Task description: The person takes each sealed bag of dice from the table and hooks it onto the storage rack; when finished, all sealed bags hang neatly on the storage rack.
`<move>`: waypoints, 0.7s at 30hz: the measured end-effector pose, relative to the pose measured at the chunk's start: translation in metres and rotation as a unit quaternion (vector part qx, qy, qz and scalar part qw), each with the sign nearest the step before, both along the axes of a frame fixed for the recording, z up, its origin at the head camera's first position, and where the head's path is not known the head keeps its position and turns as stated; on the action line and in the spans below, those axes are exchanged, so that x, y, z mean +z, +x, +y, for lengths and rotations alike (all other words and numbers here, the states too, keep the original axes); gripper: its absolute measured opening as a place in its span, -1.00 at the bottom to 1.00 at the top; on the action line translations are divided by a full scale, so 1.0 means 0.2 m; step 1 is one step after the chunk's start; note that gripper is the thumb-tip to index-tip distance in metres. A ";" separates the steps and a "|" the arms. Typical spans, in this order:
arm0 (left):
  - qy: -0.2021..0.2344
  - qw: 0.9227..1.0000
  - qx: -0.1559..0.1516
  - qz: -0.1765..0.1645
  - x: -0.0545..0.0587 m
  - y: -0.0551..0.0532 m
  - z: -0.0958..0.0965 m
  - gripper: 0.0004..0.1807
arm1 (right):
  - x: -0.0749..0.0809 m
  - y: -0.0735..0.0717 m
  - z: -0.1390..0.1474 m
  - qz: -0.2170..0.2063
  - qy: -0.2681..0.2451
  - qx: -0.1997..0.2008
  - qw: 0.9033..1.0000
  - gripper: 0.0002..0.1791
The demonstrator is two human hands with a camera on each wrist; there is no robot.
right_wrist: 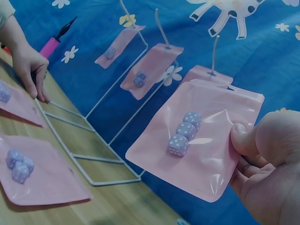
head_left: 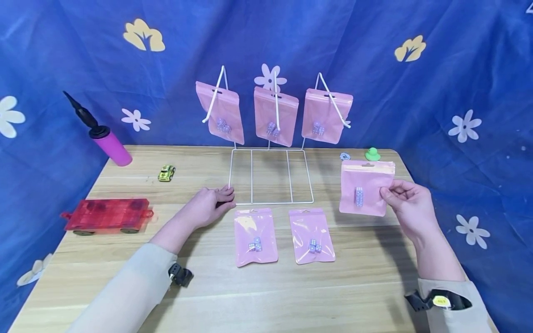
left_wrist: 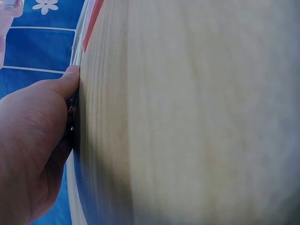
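Note:
My right hand (head_left: pixel 410 206) pinches the right edge of a pink zip bag (head_left: pixel 368 182), held up above the table's right side. Inside it, three pale purple dice (right_wrist: pixel 185 133) line up in a row. At the front-left corner of a white wire rack (head_left: pixel 270 203), my left hand (head_left: pixel 210 203) grips the base wire between thumb and fingers. Three similar pink bags hang from the rack's hooks: a left bag (head_left: pixel 226 108), a middle bag (head_left: pixel 265 111) and a right bag (head_left: pixel 317 111). Two more, a left flat bag (head_left: pixel 254 226) and a right flat bag (head_left: pixel 308 226), lie before the rack.
On the left are a red toy wagon (head_left: pixel 110 215), a small yellow car (head_left: pixel 166 173) and a pink hand pump (head_left: pixel 114 150). A green rubber duck (head_left: pixel 372 154) and a small blue-white piece (head_left: pixel 344 156) sit at the back right. Behind everything hangs a blue curtain (head_left: pixel 187 37).

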State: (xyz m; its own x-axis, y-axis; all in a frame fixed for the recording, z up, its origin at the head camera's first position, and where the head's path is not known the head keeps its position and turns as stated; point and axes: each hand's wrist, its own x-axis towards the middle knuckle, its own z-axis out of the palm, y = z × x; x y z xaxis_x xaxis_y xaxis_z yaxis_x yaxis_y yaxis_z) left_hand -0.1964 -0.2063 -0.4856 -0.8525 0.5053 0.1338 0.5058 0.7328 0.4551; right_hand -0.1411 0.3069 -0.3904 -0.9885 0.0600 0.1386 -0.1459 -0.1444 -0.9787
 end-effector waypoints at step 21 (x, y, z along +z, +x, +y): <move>-0.001 1.000 0.004 -0.005 -0.01 0.00 0.00 -0.57 | 0.23 -0.12 -0.19 0.084 -0.065 0.049 0.993 -0.83</move>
